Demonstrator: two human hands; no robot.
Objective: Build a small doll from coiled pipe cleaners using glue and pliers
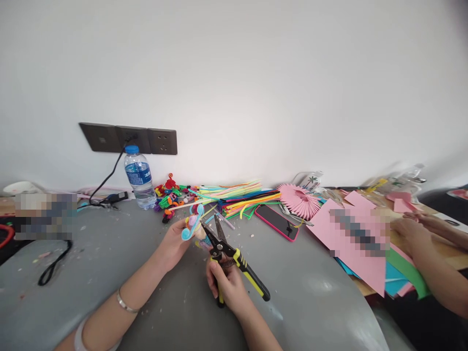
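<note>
Between the fingers of my left hand (178, 246) is a small pipe-cleaner figure (193, 223) with curled light-blue ends and some pink and cream parts. My right hand (227, 282) grips wire-cutting pliers (234, 258) with black and yellow handles. Their jaws stand apart, the tips close beside the figure; whether they touch it I cannot tell. A bluish, purplish piece hangs just below the figure, partly hidden by the pliers. Beyond my hands lies a bundle of colourful pipe cleaners (241, 197), with finished-looking pipe-cleaner shapes (171, 197) to its left.
A water bottle (139, 178) stands by the wall below a socket panel (127, 138). A pink-edged phone (277, 222) lies right of centre, near a folded pink paper fan (300, 200). Pink sheets (351, 243) and another person's hands (413, 231) are at the right. Scraps dot the grey table (310, 302).
</note>
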